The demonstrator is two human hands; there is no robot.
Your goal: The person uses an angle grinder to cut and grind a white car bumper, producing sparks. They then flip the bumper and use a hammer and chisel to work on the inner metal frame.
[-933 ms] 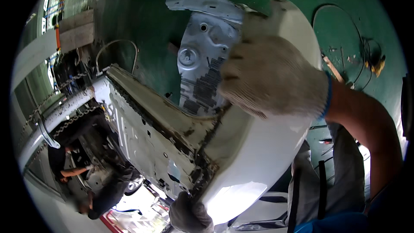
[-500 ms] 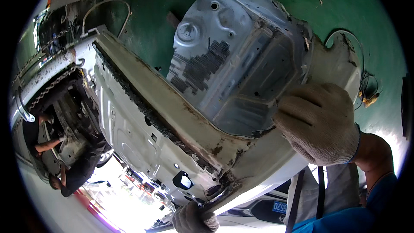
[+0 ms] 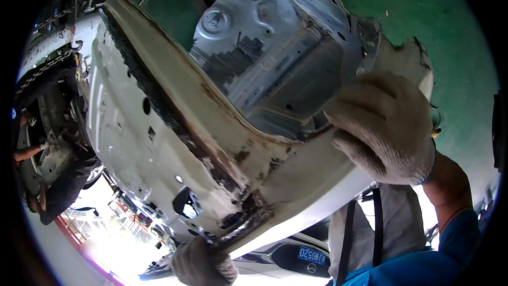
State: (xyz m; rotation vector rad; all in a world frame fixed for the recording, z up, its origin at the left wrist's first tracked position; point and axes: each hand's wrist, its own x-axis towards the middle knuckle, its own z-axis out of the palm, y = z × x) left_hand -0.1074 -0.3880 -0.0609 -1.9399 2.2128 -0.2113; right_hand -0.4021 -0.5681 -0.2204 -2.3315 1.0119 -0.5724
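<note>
rust-roughened metal panel [image 3: 254, 153], matt knitted cloth gloves [image 3: 389, 122]

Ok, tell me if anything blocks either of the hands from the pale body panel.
Nothing visible does, apart from the gloves: the left hand is at the lower corner of the pale body panel, the right hand at its right-hand edge.

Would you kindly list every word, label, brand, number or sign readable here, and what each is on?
Blue licence plate on the car: white characters, which I won't copy out.
Round badge near the plate: an emblem, left unnamed.
Dark strokes on the grey-blue metal section: no readable words.
Cream body panel: no lettering that I can make out.
</note>
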